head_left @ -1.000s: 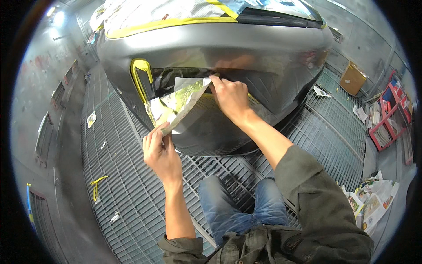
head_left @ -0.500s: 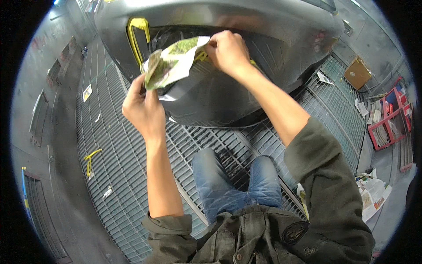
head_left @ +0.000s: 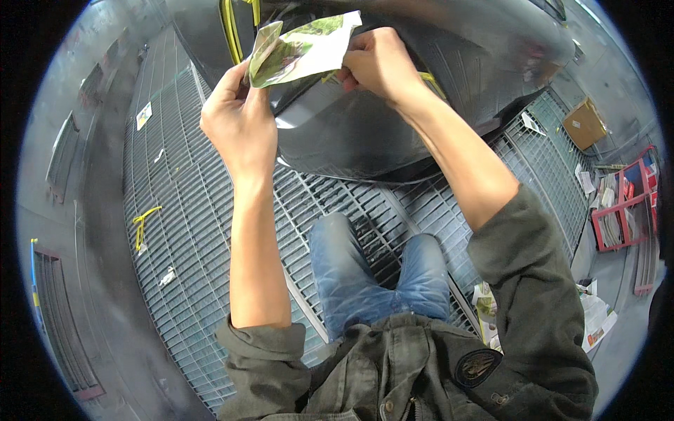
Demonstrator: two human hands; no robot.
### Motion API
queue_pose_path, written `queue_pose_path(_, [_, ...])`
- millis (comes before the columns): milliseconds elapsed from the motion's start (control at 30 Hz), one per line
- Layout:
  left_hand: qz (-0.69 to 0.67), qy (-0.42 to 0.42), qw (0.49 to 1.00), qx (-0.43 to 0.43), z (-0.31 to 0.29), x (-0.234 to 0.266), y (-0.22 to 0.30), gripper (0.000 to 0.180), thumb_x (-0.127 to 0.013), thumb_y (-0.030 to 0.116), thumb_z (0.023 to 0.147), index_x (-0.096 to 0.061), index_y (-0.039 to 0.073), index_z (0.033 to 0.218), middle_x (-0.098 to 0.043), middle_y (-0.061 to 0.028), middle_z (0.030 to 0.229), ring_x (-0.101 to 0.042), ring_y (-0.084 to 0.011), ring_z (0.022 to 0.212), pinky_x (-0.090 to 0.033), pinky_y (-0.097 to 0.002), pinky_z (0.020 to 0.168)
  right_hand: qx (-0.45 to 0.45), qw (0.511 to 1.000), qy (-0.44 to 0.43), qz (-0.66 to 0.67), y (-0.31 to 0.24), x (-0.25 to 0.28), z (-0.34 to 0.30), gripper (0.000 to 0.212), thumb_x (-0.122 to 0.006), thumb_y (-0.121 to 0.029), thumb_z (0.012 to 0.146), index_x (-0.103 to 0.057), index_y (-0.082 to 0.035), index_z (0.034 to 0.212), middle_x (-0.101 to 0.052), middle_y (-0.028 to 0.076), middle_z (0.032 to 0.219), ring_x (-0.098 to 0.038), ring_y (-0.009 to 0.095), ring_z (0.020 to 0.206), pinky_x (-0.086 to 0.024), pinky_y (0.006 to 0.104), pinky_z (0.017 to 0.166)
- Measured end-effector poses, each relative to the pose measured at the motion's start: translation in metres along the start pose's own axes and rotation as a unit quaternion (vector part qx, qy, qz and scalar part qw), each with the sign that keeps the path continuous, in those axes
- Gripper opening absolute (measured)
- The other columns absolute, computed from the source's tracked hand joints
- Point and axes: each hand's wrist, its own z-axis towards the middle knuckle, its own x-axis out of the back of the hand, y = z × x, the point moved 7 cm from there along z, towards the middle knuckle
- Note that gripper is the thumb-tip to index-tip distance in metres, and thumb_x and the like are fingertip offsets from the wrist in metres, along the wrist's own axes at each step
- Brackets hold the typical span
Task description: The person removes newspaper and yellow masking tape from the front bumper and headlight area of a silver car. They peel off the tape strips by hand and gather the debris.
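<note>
My left hand (head_left: 242,123) is closed, its thumb and fingers pinching a sheet of printed paper (head_left: 312,52) by its folded lower left edge. The sheet is white and green, and its upper right corner sticks up free. My right hand (head_left: 386,67) is at the paper's right edge with fingers curled; what they hold, if anything, is hidden. Both hands are in front of a dark grey car bumper (head_left: 344,137). Yellow masking tape (head_left: 230,31) lines an opening at its left, and another yellow strip (head_left: 430,83) shows right of my right hand.
Metal floor grating (head_left: 189,231) runs under my knees. A scrap of yellow tape (head_left: 142,226) and crumpled white bits lie left. At right are a cardboard box (head_left: 584,123), a red rack (head_left: 621,214) of papers and loose printed sheets (head_left: 597,319).
The bumper and both hands appear higher in view. My right hand has shifted down along the paper's right edge, and the upper right corner now shows free of my fingers.
</note>
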Motion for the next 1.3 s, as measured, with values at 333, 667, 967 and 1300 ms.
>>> queue_pose_path(333, [0.07,-0.025,0.996,-0.046,0.003,0.0,-0.005,0.022,-0.066,0.003,0.09,-0.072,-0.005,0.11,-0.073,-0.0041,0.087,-0.063,-0.0057,0.076,-0.049,-0.0196,0.067,0.07,0.993,-0.048,0.078,-0.006,-0.001,0.01,0.021,-0.068,-0.015,0.09,-0.074,0.005,0.091,-0.072,0.007,0.082,-0.062,0.012,0.074,-0.051,0.0332,0.068])
queue_pose_path(667, [0.146,-0.102,0.978,-0.104,0.01,-0.012,-0.007,0.028,-0.071,0.007,0.088,-0.07,0.001,0.116,-0.076,-0.0094,0.098,-0.07,-0.0135,0.086,-0.052,-0.026,0.077,0.027,0.999,-0.023,0.007,-0.007,0.001,0.009,0.019,-0.063,-0.009,0.085,-0.07,0.006,0.076,-0.066,0.008,0.067,-0.058,0.014,0.06,-0.046,0.034,0.055])
queue_pose_path(967, [0.178,-0.104,0.975,-0.086,0.004,-0.012,0.006,0.022,-0.064,0.003,0.086,-0.072,0.0,0.106,-0.074,-0.0113,0.085,-0.067,-0.0117,0.078,-0.051,-0.0266,0.072,0.054,0.998,-0.041,-0.014,-0.012,0.009,-0.014,0.025,-0.063,-0.017,0.089,-0.072,0.003,0.077,-0.064,0.008,0.061,-0.053,0.01,0.058,-0.045,0.032,0.055])
queue_pose_path(1300, [0.098,-0.001,0.989,-0.114,-0.036,-0.034,0.043,0.033,-0.057,-0.006,0.073,-0.072,0.001,0.101,-0.067,-0.0188,0.088,-0.067,-0.0349,0.083,-0.053,-0.0384,0.077,0.112,0.99,-0.064,-0.051,-0.007,0.017,-0.024,0.028,-0.057,-0.018,0.096,-0.068,-0.002,0.076,-0.061,0.004,0.061,-0.06,0.01,0.052,-0.045,0.0246,0.045])
